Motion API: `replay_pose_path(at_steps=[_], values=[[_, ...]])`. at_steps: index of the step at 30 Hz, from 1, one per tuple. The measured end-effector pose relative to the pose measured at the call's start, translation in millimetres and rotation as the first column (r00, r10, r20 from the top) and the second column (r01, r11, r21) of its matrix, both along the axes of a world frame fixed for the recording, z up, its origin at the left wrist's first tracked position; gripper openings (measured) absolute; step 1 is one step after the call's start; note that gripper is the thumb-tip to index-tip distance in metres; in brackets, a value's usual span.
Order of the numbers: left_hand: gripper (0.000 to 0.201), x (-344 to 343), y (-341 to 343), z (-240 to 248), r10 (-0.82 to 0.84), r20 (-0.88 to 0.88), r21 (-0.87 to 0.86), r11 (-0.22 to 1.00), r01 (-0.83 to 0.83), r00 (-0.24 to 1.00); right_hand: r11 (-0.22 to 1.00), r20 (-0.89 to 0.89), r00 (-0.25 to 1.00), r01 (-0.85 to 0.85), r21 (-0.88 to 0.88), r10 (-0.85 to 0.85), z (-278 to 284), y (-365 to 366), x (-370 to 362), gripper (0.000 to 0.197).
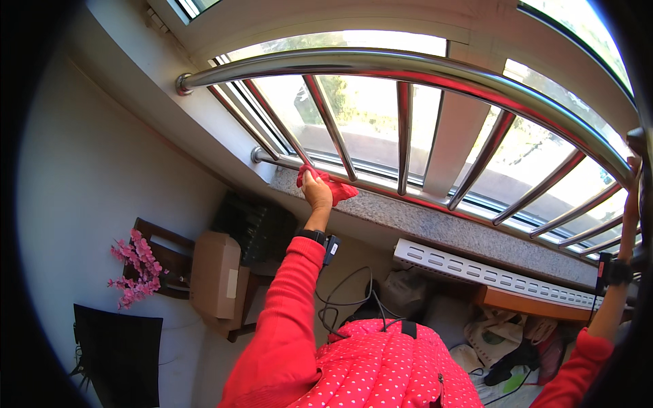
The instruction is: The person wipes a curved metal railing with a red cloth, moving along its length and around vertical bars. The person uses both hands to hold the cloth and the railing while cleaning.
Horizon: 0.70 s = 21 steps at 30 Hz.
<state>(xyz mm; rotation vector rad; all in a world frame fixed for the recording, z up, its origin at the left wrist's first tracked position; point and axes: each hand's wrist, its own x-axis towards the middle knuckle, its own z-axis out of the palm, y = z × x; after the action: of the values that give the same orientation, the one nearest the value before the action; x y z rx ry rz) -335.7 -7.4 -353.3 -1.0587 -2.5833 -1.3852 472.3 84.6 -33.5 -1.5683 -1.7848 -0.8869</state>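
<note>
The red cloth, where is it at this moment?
In the head view, the red cloth is left of centre, under the left hand, against the lower rail above the granite sill.

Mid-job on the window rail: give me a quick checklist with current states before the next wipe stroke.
1. Red cloth in left hand: ok, grip closed on it.
2. Cloth touching lower steel rail: ok.
3. Right hand bracing at the railing's right end: cannot tell, it sits at the frame edge.
4. Granite sill under the rail: ok, nothing lying on it.
5. Cable hanging below the left wrist: not ok, loose.
</note>
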Motion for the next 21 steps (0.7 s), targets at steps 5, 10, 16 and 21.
replay_pose_path(at_steps=[5,10,16,21], values=[[0.049,68,-5,-1,-0.256,-0.251,-0.108,0.966,0.236,0.933,0.997,-0.156,0.986,-0.056,0.051,0.063,-3,-4,-27,0.04],[0.053,104,-11,0,-0.171,-0.151,-0.035,0.985,0.168,0.974,0.987,-0.225,0.97,-0.065,0.145,0.097,-3,-13,-58,0.047],[0.046,157,-17,0,-0.297,-0.014,0.004,0.955,0.297,0.955,0.987,-0.251,0.967,-0.001,0.159,0.041,8,-22,-85,0.05],[0.045,217,-24,1,-0.421,-0.106,-0.09,0.906,0.413,0.901,0.987,-0.27,0.962,0.011,0.162,0.034,12,-38,-107,0.049]])
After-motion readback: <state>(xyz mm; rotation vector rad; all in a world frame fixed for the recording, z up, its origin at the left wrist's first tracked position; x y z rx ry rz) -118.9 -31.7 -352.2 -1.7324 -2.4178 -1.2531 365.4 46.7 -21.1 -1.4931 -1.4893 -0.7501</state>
